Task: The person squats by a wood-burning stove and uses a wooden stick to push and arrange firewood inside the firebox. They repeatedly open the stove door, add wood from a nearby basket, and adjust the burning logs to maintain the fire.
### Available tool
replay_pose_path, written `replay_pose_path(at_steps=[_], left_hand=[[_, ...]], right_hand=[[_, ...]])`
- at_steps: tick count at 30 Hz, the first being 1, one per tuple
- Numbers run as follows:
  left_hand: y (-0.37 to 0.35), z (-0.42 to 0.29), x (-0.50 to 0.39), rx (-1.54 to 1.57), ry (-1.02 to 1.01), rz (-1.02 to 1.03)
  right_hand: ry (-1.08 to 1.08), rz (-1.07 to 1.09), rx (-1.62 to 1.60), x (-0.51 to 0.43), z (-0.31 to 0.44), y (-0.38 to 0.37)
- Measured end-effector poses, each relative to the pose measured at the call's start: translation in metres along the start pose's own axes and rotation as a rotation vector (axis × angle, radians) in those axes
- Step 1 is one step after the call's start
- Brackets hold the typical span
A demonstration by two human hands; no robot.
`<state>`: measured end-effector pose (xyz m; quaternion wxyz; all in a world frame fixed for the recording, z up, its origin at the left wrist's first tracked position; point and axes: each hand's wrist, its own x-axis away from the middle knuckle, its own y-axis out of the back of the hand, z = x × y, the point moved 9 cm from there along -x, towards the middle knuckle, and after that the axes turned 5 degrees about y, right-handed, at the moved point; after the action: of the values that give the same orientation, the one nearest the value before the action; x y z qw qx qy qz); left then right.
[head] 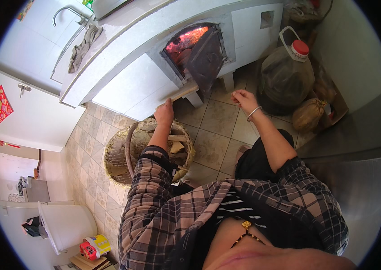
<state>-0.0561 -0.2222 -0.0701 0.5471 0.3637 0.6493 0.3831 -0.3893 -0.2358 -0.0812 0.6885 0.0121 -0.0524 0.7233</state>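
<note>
My left hand (164,114) grips the near end of a flat strip of wood (187,91), just below the stove's firebox. The far end of the strip reaches toward the firebox door (207,55). This dark metal door stands ajar, and glowing embers (190,37) show behind it. Below and to the right of the door, my right hand (245,99) is loosely curled in the air, with nothing visible in it. Under my left forearm a woven basket (116,143) with a curved handle (129,148) holds pieces of split firewood (177,147).
A large plastic jug (283,79) with a red cap stands right of the stove, beside a tied bag (308,114). The tiled stove front (136,91) runs ahead of me. A metal appliance (352,182) is at my right. Far left is a white bin (69,222).
</note>
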Motion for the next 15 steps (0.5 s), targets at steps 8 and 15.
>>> replay_pose_path(at_steps=[8, 15], left_hand=[[-0.012, -0.01, -0.006, 0.003, 0.079, 0.159], [-0.022, -0.004, 0.011, 0.026, 0.184, 0.343]], right_hand=[[0.003, 0.015, -0.036, -0.002, -0.004, 0.0], [0.017, 0.017, -0.025, 0.0, -0.001, -0.001]])
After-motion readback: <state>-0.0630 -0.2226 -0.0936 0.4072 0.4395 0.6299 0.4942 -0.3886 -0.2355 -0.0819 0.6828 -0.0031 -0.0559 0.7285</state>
